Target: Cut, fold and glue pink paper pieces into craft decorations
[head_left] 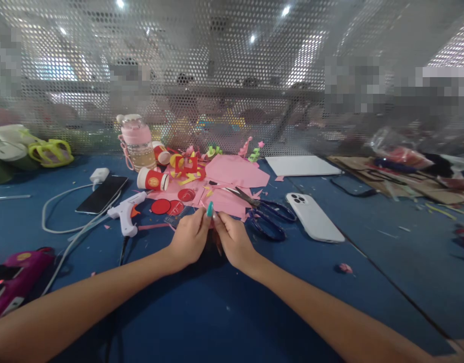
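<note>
My left hand point(191, 236) and my right hand point(234, 238) meet at the middle of the blue table, thumbs and fingers pinched close together. What they grip is mostly hidden behind the fingers. Just right of them lie dark blue-handled scissors point(268, 217), their blades resting over pink paper point(235, 174). Red paper discs point(161, 206) and a clear plastic piece point(174, 217) lie to the left. A white glue gun point(125, 214) with an orange trigger rests farther left. Beyond the hands, a red-and-white paper cup point(153, 180) lies on its side.
A black phone point(102, 194) with a white cable lies left, a white phone point(314, 217) right. Behind stand a pink-topped bottle point(136, 141) and a perforated metal screen point(224, 65). A white sheet point(303, 165) and brown cardboard point(391, 176) lie back right. A magenta device point(23, 275) sits front left.
</note>
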The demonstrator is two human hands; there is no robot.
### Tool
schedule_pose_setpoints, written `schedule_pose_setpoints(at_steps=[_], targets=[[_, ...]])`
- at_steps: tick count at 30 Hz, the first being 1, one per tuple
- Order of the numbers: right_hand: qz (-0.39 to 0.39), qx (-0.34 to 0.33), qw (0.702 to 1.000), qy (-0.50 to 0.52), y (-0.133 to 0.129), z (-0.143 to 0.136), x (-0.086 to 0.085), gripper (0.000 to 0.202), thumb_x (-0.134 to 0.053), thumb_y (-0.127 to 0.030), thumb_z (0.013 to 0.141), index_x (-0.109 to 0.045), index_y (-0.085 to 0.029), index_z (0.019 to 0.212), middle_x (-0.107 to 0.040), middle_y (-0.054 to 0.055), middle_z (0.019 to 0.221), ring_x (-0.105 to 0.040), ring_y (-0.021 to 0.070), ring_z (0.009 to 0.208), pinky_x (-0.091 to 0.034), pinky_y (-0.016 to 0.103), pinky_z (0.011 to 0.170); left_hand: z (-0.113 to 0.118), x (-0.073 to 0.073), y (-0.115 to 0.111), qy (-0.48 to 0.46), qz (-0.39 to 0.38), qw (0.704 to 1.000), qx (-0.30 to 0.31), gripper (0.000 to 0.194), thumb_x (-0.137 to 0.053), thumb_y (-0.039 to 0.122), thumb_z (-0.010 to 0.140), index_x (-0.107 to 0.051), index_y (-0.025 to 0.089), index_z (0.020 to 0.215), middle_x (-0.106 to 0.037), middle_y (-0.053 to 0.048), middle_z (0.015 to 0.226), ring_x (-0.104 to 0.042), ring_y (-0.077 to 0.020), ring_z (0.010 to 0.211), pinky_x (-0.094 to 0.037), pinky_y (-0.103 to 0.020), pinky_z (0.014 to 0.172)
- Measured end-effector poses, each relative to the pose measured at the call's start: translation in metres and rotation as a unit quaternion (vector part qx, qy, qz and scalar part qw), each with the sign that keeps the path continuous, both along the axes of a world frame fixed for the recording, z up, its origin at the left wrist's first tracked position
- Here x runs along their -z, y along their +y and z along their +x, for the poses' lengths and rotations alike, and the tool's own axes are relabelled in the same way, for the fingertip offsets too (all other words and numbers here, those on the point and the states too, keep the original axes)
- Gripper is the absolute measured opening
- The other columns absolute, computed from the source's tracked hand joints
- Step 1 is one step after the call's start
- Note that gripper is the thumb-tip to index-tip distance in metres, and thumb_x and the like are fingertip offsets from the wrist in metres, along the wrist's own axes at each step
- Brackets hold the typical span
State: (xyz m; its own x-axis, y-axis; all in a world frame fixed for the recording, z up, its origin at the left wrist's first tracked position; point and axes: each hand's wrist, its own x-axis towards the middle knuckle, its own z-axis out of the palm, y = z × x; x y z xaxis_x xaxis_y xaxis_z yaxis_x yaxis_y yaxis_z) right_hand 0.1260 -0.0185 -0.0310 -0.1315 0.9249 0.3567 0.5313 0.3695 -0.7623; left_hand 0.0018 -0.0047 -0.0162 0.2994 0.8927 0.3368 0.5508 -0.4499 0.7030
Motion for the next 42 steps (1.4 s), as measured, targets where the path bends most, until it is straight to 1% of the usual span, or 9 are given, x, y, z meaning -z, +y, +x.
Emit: schedule_pose_setpoints(at_steps=[5, 12, 15, 21, 28, 31, 35, 38, 42], targets=[[-0.016, -0.006, 1.0, 0.021, -0.0024, -0.0017, -0.0009, 0.033, -0.027, -0.042, 0.088, -0.036, -0.021, 0.063, -0.043, -0.003, 0.046, -0.043, 0.012, 0.041, -0.028, 0.023, 0.043, -0.0006, 0.0003, -0.0031, -0.021, 0.005, 1.0, 0.018, 0.025, -0.027, 0.032, 0.085, -0.04, 0.019, 0.068, -0.045, 0.002, 0.054, -0.043, -0.0115, 0.048, -0.032, -0.023, 0.048], [-0.001, -0.001, 0.999, 0.043, -0.0054, -0.004, -0.0004, 0.033, -0.025, -0.04, 0.089, -0.04, -0.021, 0.067, -0.044, -0.003, 0.047, -0.043, 0.0118, 0.042, -0.027, 0.023, 0.043, 0.0021, 0.0008, -0.0053, -0.023, 0.045, 0.999, -0.011, 0.023, -0.028, 0.029, 0.084, -0.036, 0.019, 0.065, -0.041, 0.003, 0.051, -0.037, -0.0095, 0.042, -0.029, -0.022, 0.045], [-0.004, -0.001, 0.999, 0.042, -0.0068, -0.0045, -0.0011, 0.032, -0.025, -0.039, 0.09, -0.04, -0.021, 0.068, -0.042, -0.004, 0.045, -0.043, 0.0118, 0.039, -0.027, 0.023, 0.042, 0.0024, 0.0018, -0.005, -0.017, 0.065, 0.998, -0.02, 0.022, -0.028, 0.027, 0.084, -0.036, 0.02, 0.064, -0.041, 0.003, 0.05, -0.037, -0.0092, 0.042, -0.029, -0.021, 0.044], [0.002, 0.003, 1.0, 0.026, -0.0066, -0.0047, -0.0032, 0.032, -0.026, -0.037, 0.09, -0.04, -0.021, 0.065, -0.042, -0.004, 0.042, -0.043, 0.0121, 0.037, -0.028, 0.023, 0.042, 0.0016, 0.0031, -0.0039, -0.009, 0.075, 0.997, -0.024, 0.023, -0.029, 0.027, 0.085, -0.037, 0.02, 0.064, -0.043, 0.003, 0.049, -0.039, -0.0092, 0.041, -0.029, -0.021, 0.044], [0.014, 0.013, 1.0, 0.02, -0.0068, -0.0042, -0.0043, 0.035, -0.027, -0.037, 0.09, -0.039, -0.021, 0.061, -0.041, -0.004, 0.04, -0.044, 0.0116, 0.038, -0.029, 0.022, 0.042, 0.0004, 0.0042, -0.0043, -0.026, 0.055, 0.998, -0.023, 0.025, -0.028, 0.029, 0.086, -0.04, 0.019, 0.066, -0.044, 0.002, 0.052, -0.041, -0.0098, 0.044, -0.031, -0.022, 0.046], [0.024, 0.024, 0.999, 0.023, -0.0063, -0.0036, -0.0042, 0.033, -0.03, -0.036, 0.089, -0.036, -0.022, 0.06, -0.04, -0.005, 0.042, -0.043, 0.0113, 0.039, -0.029, 0.022, 0.043, -0.0014, 0.0059, -0.0038, -0.058, 0.024, 0.998, -0.004, 0.033, -0.023, 0.033, 0.089, -0.042, 0.018, 0.067, -0.045, 0.002, 0.052, -0.043, -0.0101, 0.045, -0.033, -0.022, 0.048], [0.033, 0.031, 0.999, 0.03, -0.005, -0.0029, -0.0043, 0.033, -0.03, -0.035, 0.089, -0.033, -0.022, 0.059, -0.037, -0.005, 0.042, -0.04, 0.0106, 0.038, -0.026, 0.022, 0.042, -0.0027, 0.0066, -0.0032, -0.077, 0.007, 0.997, 0.011, 0.04, -0.021, 0.039, 0.089, -0.042, 0.018, 0.063, -0.045, 0.002, 0.05, -0.041, -0.0096, 0.045, -0.033, -0.022, 0.047], [0.035, 0.028, 0.999, 0.028, -0.0049, -0.003, -0.0041, 0.032, -0.031, -0.034, 0.089, -0.033, -0.022, 0.059, -0.037, -0.005, 0.042, -0.04, 0.0107, 0.038, -0.026, 0.022, 0.042, -0.0021, 0.0048, -0.0048, -0.069, -0.001, 0.997, 0.019, 0.037, -0.024, 0.037, 0.088, -0.041, 0.018, 0.062, -0.045, 0.002, 0.051, -0.041, -0.0094, 0.045, -0.032, -0.022, 0.047], [0.029, 0.021, 0.999, 0.026, -0.0063, -0.0037, -0.0038, 0.03, -0.032, -0.033, 0.088, -0.033, -0.022, 0.06, -0.037, -0.005, 0.041, -0.04, 0.0107, 0.038, -0.026, 0.022, 0.041, -0.0011, 0.0039, -0.0068, -0.072, 0.0, 0.997, 0.006, 0.031, -0.03, 0.034, 0.087, -0.04, 0.018, 0.063, -0.043, 0.003, 0.051, -0.04, -0.0089, 0.045, -0.03, -0.022, 0.046]])
